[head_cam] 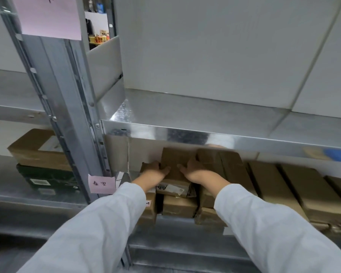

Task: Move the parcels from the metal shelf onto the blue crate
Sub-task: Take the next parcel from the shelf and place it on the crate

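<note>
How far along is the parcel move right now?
Done: nothing can be confirmed; the blue crate is out of view. In hand: the left hand and right hand grip the sides of one parcel atop a stack on the lower shelf. Left: the parcels under it, the row of parcels to the right, and carrying this one to the crate.

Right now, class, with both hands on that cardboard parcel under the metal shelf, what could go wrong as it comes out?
1. The parcel sits on a stack of parcels; pulling it may drag those off the ledge.
2. The metal shelf edge hangs just above; lifting early could knock knuckles or the parcel.
3. The left hand and right hand press only its sides, so it may slip.
</note>
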{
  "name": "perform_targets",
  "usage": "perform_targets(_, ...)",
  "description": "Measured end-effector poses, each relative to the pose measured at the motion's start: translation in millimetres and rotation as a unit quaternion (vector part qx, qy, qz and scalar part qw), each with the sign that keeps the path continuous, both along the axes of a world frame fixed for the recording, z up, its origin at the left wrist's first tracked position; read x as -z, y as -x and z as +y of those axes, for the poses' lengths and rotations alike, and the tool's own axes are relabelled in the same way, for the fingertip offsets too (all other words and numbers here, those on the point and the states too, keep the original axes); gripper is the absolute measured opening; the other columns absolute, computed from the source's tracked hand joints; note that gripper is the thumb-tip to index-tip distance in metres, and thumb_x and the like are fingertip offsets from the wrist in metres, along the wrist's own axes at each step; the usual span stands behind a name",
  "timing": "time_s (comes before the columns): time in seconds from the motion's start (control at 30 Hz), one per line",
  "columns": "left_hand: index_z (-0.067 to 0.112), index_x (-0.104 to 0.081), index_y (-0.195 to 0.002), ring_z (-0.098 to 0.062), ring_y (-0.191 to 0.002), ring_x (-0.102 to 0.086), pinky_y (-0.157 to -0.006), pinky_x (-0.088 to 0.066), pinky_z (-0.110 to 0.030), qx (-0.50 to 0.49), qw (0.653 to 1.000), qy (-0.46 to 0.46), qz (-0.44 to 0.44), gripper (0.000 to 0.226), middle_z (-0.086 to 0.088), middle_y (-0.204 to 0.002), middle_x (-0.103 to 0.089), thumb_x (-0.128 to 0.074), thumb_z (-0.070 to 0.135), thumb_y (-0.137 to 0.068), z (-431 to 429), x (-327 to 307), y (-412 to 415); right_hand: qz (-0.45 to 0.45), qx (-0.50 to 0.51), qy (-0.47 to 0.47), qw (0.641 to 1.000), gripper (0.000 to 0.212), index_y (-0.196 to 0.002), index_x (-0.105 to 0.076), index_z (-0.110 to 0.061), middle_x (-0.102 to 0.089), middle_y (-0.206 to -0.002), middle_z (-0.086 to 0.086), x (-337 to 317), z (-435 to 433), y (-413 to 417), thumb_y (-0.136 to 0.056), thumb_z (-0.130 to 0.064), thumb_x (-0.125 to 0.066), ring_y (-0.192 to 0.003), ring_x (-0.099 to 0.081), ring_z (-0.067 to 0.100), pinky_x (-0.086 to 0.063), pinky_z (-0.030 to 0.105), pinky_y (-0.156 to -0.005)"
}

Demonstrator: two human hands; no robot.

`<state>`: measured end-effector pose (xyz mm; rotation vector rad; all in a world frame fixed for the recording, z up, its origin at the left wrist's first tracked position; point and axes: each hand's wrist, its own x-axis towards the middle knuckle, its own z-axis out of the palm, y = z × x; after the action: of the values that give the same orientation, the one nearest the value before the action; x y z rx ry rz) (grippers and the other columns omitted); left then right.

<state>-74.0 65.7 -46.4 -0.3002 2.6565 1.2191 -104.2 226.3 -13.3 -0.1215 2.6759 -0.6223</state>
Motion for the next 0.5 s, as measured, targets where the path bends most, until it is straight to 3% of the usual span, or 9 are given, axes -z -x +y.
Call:
perform_targets(0.17, 0.010, -0.058, -0.117, -0.022, -0.089, -0.058, -0.074, -0.042, -0.028, -0.032, 0.999, -0.030, 0.020, 0.038, -0.008, -0.108, -0.064, -0.058, 0.041, -0.094, 3.5, 0.2, -3.2, -0.013, 0.040, 0.050, 0.998, 0.072, -0.151, -0.016, 0.002, -0.045, -0.146, 0.017, 3.3, -3.7, -4.8, -0.102, -0.045, -0.038, -0.126, -0.051, 0.031, -0.042, 0.031, -0.093)
perform_targets(0.27, 0.013, -0.058, -0.113, -0.018, -0.085, -0.056, -0.071, -0.041, -0.026, -0.039, 0.997, -0.054, 0.032, 0.033, -0.004, -0.104, -0.064, -0.058, 0.039, -0.094, 3.4, -4.9, -9.9, 0.009, 0.040, 0.073, 0.996, 0.066, -0.148, -0.027, -0.003, -0.052, -0.139, 0.016, -4.0, -2.3, -7.7, -0.100, -0.045, -0.044, -0.120, -0.056, 0.031, -0.047, 0.037, -0.098)
perform_targets(0.5, 0.014, -0.059, -0.113, -0.020, -0.094, -0.060, -0.079, -0.044, -0.028, -0.090, 0.986, -0.098, 0.099, 0.031, 0.001, -0.100, -0.064, -0.062, 0.034, -0.091, 9.7, -42.6, -46.8, 0.046, 0.027, 0.138, 0.989, 0.058, -0.140, -0.043, -0.008, -0.054, -0.138, 0.012, -37.0, 5.6, -33.1, -0.097, -0.046, -0.049, -0.122, -0.054, 0.030, -0.043, 0.032, -0.092)
